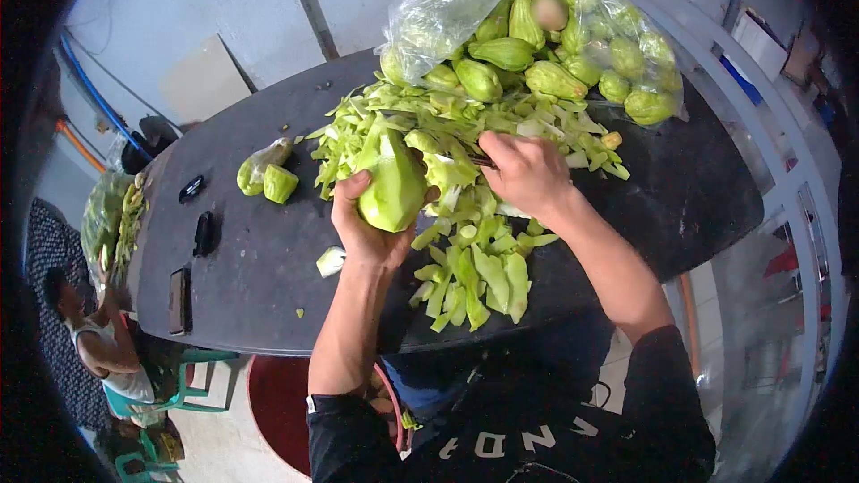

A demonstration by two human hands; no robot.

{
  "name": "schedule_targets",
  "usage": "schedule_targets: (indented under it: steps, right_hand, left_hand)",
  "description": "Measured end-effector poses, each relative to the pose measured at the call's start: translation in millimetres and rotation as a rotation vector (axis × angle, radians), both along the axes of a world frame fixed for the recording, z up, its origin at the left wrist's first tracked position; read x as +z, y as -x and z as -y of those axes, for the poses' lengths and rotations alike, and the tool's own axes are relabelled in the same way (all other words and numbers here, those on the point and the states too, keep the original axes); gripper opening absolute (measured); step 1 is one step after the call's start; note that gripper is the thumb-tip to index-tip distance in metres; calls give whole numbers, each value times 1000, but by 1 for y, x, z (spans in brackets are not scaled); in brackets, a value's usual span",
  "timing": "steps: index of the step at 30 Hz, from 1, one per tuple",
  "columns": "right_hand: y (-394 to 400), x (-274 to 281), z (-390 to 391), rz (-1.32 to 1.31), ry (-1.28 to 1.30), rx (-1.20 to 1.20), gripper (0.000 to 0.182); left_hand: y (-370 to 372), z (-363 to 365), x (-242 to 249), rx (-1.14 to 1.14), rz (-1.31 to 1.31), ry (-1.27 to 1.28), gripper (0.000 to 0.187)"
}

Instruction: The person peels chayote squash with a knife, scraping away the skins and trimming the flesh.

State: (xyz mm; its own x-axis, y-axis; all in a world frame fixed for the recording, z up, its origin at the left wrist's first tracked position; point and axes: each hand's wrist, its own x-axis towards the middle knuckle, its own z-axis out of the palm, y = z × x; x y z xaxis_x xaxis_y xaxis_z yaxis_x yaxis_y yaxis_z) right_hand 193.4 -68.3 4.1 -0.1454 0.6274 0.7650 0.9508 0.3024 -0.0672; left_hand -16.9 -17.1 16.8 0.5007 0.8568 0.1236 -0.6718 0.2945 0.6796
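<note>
My left hand (365, 225) is wrapped around a pale green, mostly peeled chayote (392, 183) above the dark table. Closed around the handle of a knife (483, 161), my right hand (530, 177) is just right of the chayote. Much of the knife is hidden by the fingers and the greens. A strip of peel (447, 165) hangs between the two hands. Beneath and around them spreads a heap of chayote peelings (488, 273). Behind the heap, a clear plastic bag (438, 22) lies open with many unpeeled chayotes (503, 54) in it.
On the left of the dark table (259, 277) lie cut chayote pieces (280, 183), a phone-like dark object (180, 301) and two small black items. A red tub (277, 411) stands below the front edge. Metal railing (787, 183) runs along the right. Another person (107, 349) sits far left.
</note>
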Motion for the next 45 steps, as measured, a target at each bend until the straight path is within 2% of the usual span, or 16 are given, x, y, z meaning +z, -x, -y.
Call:
schedule_targets:
  steps: [3, 4, 6, 8, 10, 12, 15, 19, 20, 21, 26, 34, 36, 38, 42, 45]
  right_hand:
    - [5, 4, 8, -11, -17, 40, 19]
    - [8, 6, 12, -18, -26, 84, 19]
    - [15, 7, 17, 22, -76, 132, 18]
    - [25, 7, 20, 103, -134, 192, 15]
    - [32, 6, 17, 156, -186, 208, 15]
    - [38, 5, 19, 234, -251, 220, 15]
    - [42, 8, 22, 268, -257, 214, 16]
    - [44, 7, 24, 293, -238, 188, 16]
    - [42, 7, 23, 293, -239, 188, 16]
    - [40, 6, 21, 275, -227, 176, 15]
    - [21, -5, 10, 165, -195, 134, 14]
    - [27, 12, 26, 96, -86, 218, 17]
    - [20, 4, 20, 50, -28, 203, 35]
    - [15, -1, 13, 26, -38, 147, 30]
    - [6, -5, 6, 15, -24, 74, 25]
    - [-1, -5, -2, -165, 248, -116, 20]
  left_hand:
    - [4, -10, -7, -122, 234, 78, 57]
    - [3, -11, -8, -121, 234, 79, 57]
    - [2, -11, -3, 138, 233, 290, 59]
    - [4, -8, -3, 142, 204, 284, 60]
    - [10, -13, -9, -27, 275, 148, 59]
    - [7, -15, -16, 5, 300, 210, 59]
    - [6, -22, -23, -121, 342, 97, 59]
    - [5, -19, -23, -119, 423, 151, 58]
    - [5, -17, -22, -30, 344, 117, 58]
    - [5, -15, -18, 59, 264, 83, 58]
    - [7, -9, -3, 159, 203, 203, 61]
    - [12, -6, -7, -56, 240, 21, 56]
    - [10, -5, -3, 28, 189, 99, 59]
    - [12, -8, -8, -2, 255, 133, 58]
    - [10, -7, -11, -39, 174, -7, 56]
    - [11, -12, -12, -149, 254, 0, 55]
